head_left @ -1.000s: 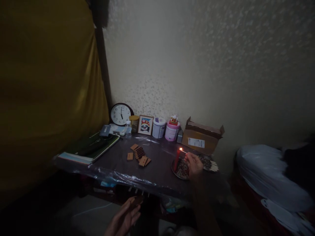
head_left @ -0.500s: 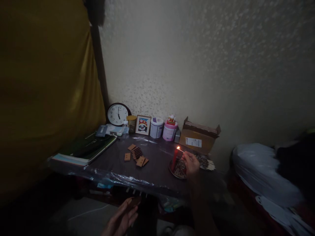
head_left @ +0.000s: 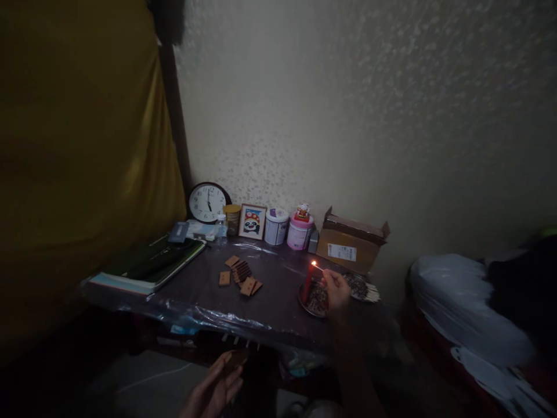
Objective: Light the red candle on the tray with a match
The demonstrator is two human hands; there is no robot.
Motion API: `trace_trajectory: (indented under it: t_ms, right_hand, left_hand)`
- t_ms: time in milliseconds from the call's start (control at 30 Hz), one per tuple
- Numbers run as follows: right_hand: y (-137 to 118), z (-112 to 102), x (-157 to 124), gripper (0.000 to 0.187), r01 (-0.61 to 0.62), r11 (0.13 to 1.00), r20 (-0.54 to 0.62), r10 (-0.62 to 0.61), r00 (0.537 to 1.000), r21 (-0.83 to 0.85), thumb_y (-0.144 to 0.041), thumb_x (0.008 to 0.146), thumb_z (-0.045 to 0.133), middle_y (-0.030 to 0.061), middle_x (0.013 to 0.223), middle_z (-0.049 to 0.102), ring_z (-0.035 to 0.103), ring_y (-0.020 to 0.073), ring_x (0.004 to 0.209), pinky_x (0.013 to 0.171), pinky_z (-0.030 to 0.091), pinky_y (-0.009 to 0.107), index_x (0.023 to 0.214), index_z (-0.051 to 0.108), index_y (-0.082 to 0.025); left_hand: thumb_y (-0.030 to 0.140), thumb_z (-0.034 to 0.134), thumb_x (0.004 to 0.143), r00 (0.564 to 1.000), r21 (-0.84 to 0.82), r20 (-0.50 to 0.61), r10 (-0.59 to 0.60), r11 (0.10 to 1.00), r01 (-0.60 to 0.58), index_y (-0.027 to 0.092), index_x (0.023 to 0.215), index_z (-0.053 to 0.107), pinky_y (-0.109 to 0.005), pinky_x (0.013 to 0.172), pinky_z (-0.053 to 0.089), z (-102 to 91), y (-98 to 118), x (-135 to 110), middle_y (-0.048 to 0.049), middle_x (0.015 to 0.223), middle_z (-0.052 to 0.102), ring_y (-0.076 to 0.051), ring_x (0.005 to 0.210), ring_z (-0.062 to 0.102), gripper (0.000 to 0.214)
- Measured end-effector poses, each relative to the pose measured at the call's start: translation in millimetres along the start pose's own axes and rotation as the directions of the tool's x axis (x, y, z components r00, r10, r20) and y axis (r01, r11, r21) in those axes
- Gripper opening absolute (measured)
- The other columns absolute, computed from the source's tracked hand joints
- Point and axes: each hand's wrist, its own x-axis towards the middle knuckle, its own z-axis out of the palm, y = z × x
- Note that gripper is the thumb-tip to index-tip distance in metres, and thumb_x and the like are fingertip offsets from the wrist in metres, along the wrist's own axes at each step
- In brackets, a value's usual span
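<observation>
Right hand [head_left: 337, 289] of the person, thumb and fingers pinched close, holds a thin matchstick [head_left: 318, 267], its far end at the top of a red candle [head_left: 308, 283], where a small flame [head_left: 314, 263] glows; which of the two burns is hard to tell. The candle stands upright in a shallow dish [head_left: 300, 298] littered with dark bits. Left hand [head_left: 215, 386], fingers parted and half curled, is low before the table [head_left: 278, 293], a dark brown piece [head_left: 238, 356] at its fingertips, too dim to tell whether gripped. Just beyond the right hand lies a heap of pale sticks [head_left: 372, 292]. Farther left on the table, flat brown tiles [head_left: 248, 285] lie scattered. Behind stand a cardboard box [head_left: 348, 238], a pink canister [head_left: 299, 233], a framed panda picture [head_left: 252, 222] and a round clock [head_left: 208, 203].
</observation>
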Motion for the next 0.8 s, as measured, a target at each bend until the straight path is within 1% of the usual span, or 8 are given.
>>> trace_trajectory:
  t_ms: [100,267,433,533,600,700,800]
  right_hand:
    - [2,0,1,0.033,-0.004,1.000,-0.003,0.004,1.000,-0.003,-0.039,0.050,0.078,-0.0022,0.061,0.063,0.058,0.0101,0.053,0.051,0.050,0.024,0.068,0.065,-0.015]
    - [4,1,1,0.034,-0.014,1.000,-0.003,0.014,1.000,-0.008,-0.041,0.049,0.078,-0.0020,0.061,0.063,0.059,0.0108,0.053,0.051,0.049,0.024,0.068,0.065,-0.015]
    - [5,1,1,0.033,-0.030,0.999,0.000,0.030,1.000,-0.010,-0.040,0.049,0.077,-0.0025,0.061,0.063,0.058,0.0112,0.053,0.053,0.049,0.025,0.068,0.065,-0.016]
    - [5,1,1,0.033,-0.034,0.999,0.000,0.034,0.999,-0.009,-0.040,0.049,0.077,-0.0027,0.061,0.063,0.058,0.0111,0.053,0.053,0.049,0.026,0.068,0.065,-0.016]
    - [5,2,1,0.034,-0.035,0.999,0.001,0.035,0.999,-0.010,-0.040,0.048,0.077,-0.0025,0.061,0.063,0.058,0.0112,0.053,0.053,0.049,0.025,0.068,0.065,-0.016]
    - [5,3,1,0.035,-0.036,0.999,-0.001,0.036,0.999,-0.013,-0.042,0.047,0.078,-0.0023,0.060,0.063,0.058,0.0114,0.053,0.053,0.049,0.025,0.067,0.065,-0.016]
    - [6,3,2,0.034,-0.035,0.999,0.002,0.035,0.999,-0.018,-0.041,0.048,0.077,-0.0024,0.061,0.063,0.058,0.0110,0.054,0.053,0.049,0.025,0.068,0.065,-0.016]
  left_hand:
    - [0.037,0.067,0.068,1.000,0.011,0.024,-0.005,1.000,0.005,0.030,0.096,0.068,-0.051,0.109,0.019,1.4,2,-1,-0.0066,0.114,0.067,-0.033,0.131,0.033,0.029]
    - [0.038,0.061,0.073,0.994,0.024,0.111,0.014,1.000,-0.016,0.028,0.100,0.066,-0.049,0.111,0.013,2.6,1,-2,-0.0071,0.123,0.062,-0.029,0.133,0.031,0.029]
    - [0.042,0.061,0.072,0.991,0.064,0.136,0.002,0.998,-0.011,0.029,0.097,0.067,-0.050,0.111,0.013,6.0,3,-3,-0.0057,0.122,0.063,-0.030,0.134,0.029,0.029]
    - [0.042,0.062,0.071,0.992,0.066,0.123,0.007,0.998,-0.015,0.030,0.094,0.069,-0.052,0.110,0.013,8.6,5,-4,-0.0057,0.120,0.064,-0.032,0.134,0.028,0.027]
    - [0.040,0.062,0.072,0.995,0.057,0.098,0.006,0.998,-0.012,0.030,0.093,0.069,-0.053,0.110,0.013,9.7,6,-5,-0.0064,0.118,0.065,-0.032,0.133,0.030,0.024]
    - [0.033,0.060,0.074,0.998,0.059,0.066,0.009,0.998,-0.012,0.028,0.095,0.069,-0.052,0.110,0.015,10.5,6,-5,-0.0072,0.118,0.065,-0.031,0.130,0.035,0.023]
    - [0.030,0.058,0.075,0.998,0.057,0.049,0.033,0.998,-0.036,0.029,0.095,0.069,-0.050,0.110,0.017,11.3,1,-5,-0.0063,0.118,0.065,-0.030,0.129,0.038,0.023]
